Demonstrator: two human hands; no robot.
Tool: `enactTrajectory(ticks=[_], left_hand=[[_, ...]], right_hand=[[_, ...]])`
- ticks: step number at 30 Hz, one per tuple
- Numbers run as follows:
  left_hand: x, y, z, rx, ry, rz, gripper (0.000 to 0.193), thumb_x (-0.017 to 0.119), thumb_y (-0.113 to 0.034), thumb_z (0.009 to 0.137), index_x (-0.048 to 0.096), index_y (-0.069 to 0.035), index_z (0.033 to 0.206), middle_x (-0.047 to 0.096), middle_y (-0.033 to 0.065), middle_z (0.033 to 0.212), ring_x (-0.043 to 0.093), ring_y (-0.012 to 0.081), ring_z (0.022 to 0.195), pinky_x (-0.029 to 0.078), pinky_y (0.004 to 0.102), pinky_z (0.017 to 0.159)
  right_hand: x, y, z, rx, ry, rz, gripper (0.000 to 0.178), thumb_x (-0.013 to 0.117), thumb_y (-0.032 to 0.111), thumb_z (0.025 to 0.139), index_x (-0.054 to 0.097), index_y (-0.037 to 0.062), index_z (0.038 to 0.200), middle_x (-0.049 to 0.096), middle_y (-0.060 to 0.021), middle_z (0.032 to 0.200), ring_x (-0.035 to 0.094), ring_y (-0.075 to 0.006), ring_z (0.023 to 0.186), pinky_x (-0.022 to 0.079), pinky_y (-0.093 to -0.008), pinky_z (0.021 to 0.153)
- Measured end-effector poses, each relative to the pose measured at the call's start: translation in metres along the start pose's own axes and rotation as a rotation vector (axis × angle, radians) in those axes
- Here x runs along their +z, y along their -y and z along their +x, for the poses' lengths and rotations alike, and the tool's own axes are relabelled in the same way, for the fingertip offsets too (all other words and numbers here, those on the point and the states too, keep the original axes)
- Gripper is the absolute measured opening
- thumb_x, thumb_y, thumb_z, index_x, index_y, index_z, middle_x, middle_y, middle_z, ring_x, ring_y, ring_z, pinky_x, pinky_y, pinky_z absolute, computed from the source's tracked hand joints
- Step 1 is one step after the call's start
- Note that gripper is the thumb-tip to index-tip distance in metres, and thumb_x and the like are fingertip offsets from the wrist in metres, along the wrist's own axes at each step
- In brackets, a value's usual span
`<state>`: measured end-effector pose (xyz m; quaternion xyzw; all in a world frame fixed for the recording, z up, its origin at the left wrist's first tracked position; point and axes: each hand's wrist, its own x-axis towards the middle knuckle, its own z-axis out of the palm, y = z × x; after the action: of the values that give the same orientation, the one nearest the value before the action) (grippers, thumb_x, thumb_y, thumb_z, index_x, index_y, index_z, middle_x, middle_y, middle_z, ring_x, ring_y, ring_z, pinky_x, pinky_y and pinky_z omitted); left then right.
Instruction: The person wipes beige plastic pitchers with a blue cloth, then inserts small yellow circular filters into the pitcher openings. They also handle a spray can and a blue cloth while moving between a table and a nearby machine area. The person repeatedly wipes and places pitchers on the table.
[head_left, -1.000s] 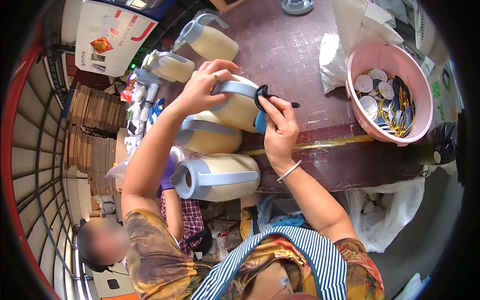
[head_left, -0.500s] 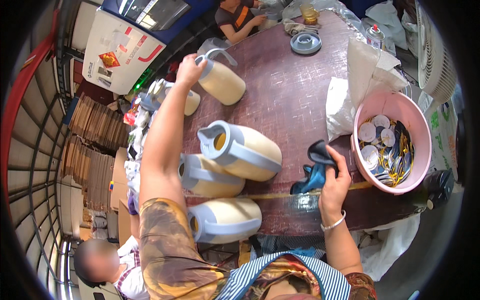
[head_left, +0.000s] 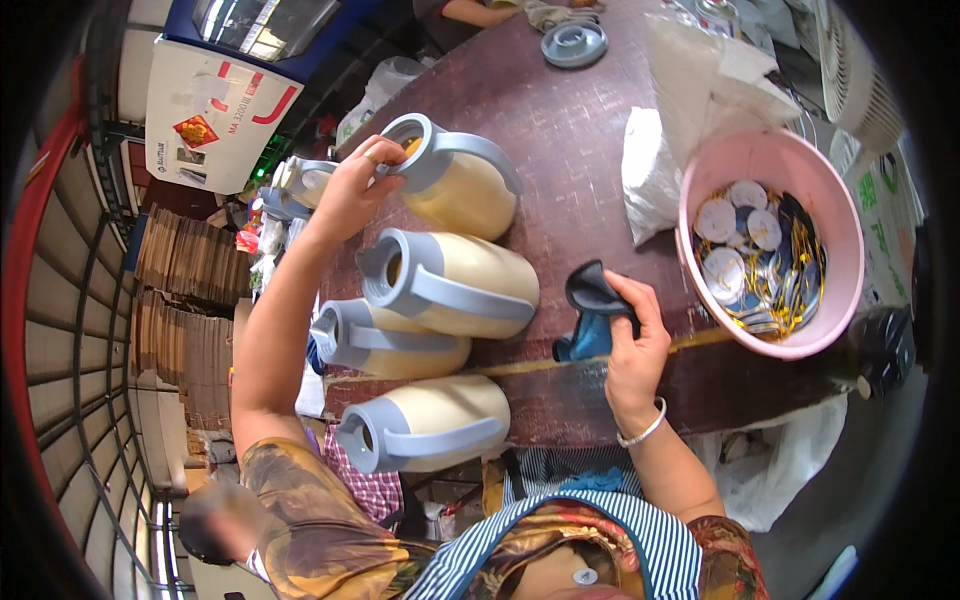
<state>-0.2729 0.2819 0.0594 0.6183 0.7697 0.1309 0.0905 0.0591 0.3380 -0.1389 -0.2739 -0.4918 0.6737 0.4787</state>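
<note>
At the far left of the table, my left hand (head_left: pixel 362 190) is closed on the grey rim of a cream vacuum jug (head_left: pixel 462 200), by its spout. That jug leans with its open mouth toward my fingers. Beside it, nearer me, lie more cream jugs with grey collars and handles: one jug (head_left: pixel 490 280), a second jug (head_left: pixel 410 355) and a third jug (head_left: pixel 470 415). My right hand (head_left: pixel 640 345) pinches a black and blue cloth (head_left: pixel 590 335) above the table's near edge. Only the cloth's folds show between the fingers and thumb.
A pink bucket (head_left: pixel 850 250) of white discs with gold strings stands at right. White sacks (head_left: pixel 640 180) lean behind it, with a fan (head_left: pixel 865 90) beyond. A grey round lid (head_left: pixel 573 45) lies at the far side, near another person's arm (head_left: pixel 480 12). Stacked cardboard (head_left: pixel 190 290) fills the left.
My left hand has drawn the jug nearer, and it now lies close to the other jugs with its mouth turned toward me. My right hand still holds the cloth. The view has shifted.
</note>
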Motion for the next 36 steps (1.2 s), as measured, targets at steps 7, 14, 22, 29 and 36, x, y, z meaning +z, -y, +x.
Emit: enactTrajectory(ticks=[7,14,22,29,36], left_hand=[[0.004,-0.024,-0.030,-0.122,0.134,-0.326,0.015,0.066,-0.001,0.090,0.056,-0.002,0.101,0.053,0.0049,0.106,0.053,0.0157,0.102,0.043,0.0284,0.087],[0.037,-0.012,-0.012,0.056,-0.055,0.033,0.019,0.061,-0.018,0.098,0.051,-0.002,0.094,0.049,0.0121,0.093,0.047,0.0296,0.093,0.041,0.0385,0.086],[0.039,-0.008,-0.001,0.068,-0.019,0.054,0.016,0.056,-0.019,0.102,0.051,-0.004,0.100,0.046,0.0074,0.095,0.045,0.0225,0.097,0.038,0.0331,0.091],[0.027,-0.010,-0.009,0.089,-0.053,0.043,0.023,0.064,-0.024,0.098,0.057,-0.002,0.096,0.057,0.0132,0.097,0.052,0.0305,0.096,0.043,0.0396,0.087],[-0.039,-0.126,-0.100,0.162,-0.326,0.424,0.047,0.067,-0.015,0.092,0.053,-0.006,0.136,0.053,0.0149,0.143,0.051,0.0348,0.131,0.039,0.0414,0.110]], right_hand=[[0.019,-0.012,-0.006,0.017,-0.187,0.066,0.040,0.055,-0.007,0.090,0.067,0.0013,0.127,0.065,-0.0089,0.119,0.060,-0.0190,0.112,0.044,-0.0304,0.101],[0.083,0.010,0.049,-0.194,-0.230,0.125,0.038,0.061,-0.008,0.088,0.074,0.0094,0.119,0.069,-0.0057,0.115,0.065,-0.0185,0.104,0.049,-0.0300,0.093],[0.075,-0.085,0.045,-0.221,-0.034,-0.370,0.030,0.061,-0.007,0.079,0.078,0.0068,0.099,0.073,-0.0115,0.101,0.068,-0.0291,0.097,0.053,-0.0383,0.086],[-0.004,-0.009,0.046,-0.769,-0.012,-0.911,0.023,0.063,-0.003,0.076,0.073,0.0060,0.094,0.064,-0.0101,0.115,0.062,-0.0314,0.102,0.054,-0.0381,0.085],[-0.055,-0.037,0.033,-0.811,0.314,-1.801,0.030,0.058,0.010,0.085,0.072,-0.0092,0.104,0.057,-0.0193,0.127,0.053,-0.0364,0.121,0.049,-0.0362,0.097]])
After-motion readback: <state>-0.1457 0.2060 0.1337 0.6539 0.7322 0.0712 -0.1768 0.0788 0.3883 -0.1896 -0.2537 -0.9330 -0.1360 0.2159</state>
